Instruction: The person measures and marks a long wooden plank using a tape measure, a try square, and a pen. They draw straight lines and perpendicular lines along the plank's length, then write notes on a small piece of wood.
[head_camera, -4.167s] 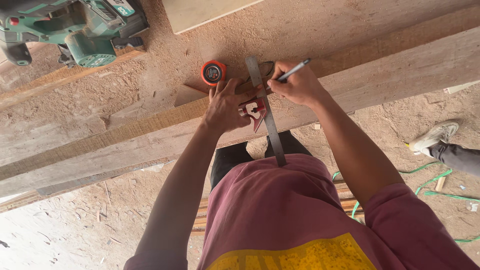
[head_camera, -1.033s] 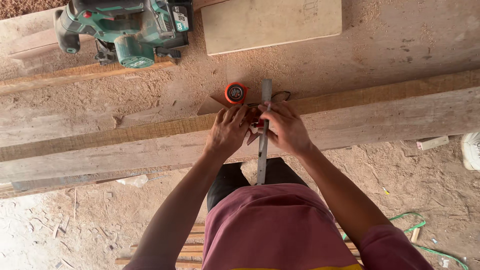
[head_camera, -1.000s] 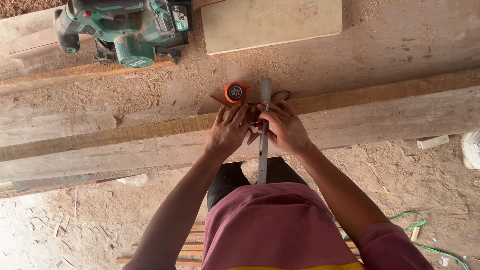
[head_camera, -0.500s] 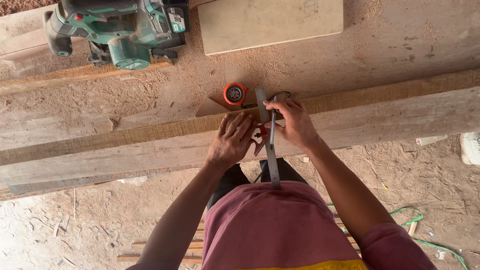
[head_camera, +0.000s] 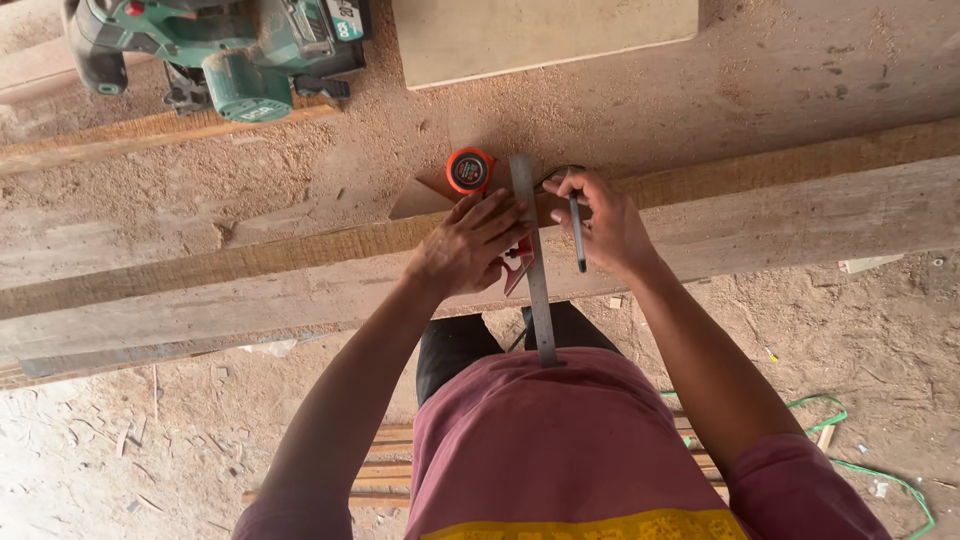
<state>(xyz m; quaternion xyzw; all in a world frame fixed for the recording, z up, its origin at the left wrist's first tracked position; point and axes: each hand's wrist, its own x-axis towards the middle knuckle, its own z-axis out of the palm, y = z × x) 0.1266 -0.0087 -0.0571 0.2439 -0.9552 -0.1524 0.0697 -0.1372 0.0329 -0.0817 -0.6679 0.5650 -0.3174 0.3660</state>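
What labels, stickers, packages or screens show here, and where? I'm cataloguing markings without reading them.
Round label: on the face of the orange tape measure, on the bench just beyond the left hand; dark disc, orange rim.
Small sticker: on the green power saw, top left; pale rectangle with dark print.
No packages or screens.

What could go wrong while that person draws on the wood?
The metal ruler sticks out past the plank's edge; if the left hand lets up, it might tip or twist and the line would go crooked. The right hand holds the pencil, and sawdust underneath might make things slide.
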